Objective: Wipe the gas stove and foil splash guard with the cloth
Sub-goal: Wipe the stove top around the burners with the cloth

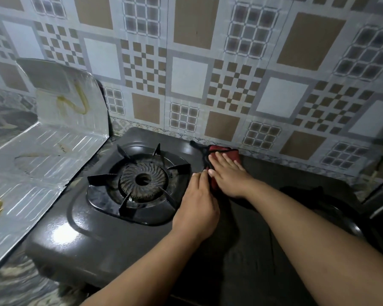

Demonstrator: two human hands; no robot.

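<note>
The stove-wiping step appears to be in hand. A red cloth (227, 153) with dark edging is laid on the black gas stove (80, 235), at about two o'clock from the burner (143, 179), close against the tiled wall (186, 62). It is pressed flat by the right hand (227, 173), whose fingers are stretched out straight over it. The near edge of the cloth is touched by the left hand (196, 206); whether the fingertips pinch it cannot be told.

The next move is judged to call for a sweep of the cloth across the stove top, kept clear of the raised pan-support prongs, and later a shift to the foil splash guard (53, 138), at nine to ten o'clock from the burner, where yellowish streaks are seen.

Counted: one cloth, one guard of several folded panels, two hands, and one burner clearly seen, ringed by six prongs; a second burner at the right is only dimly suggested.
</note>
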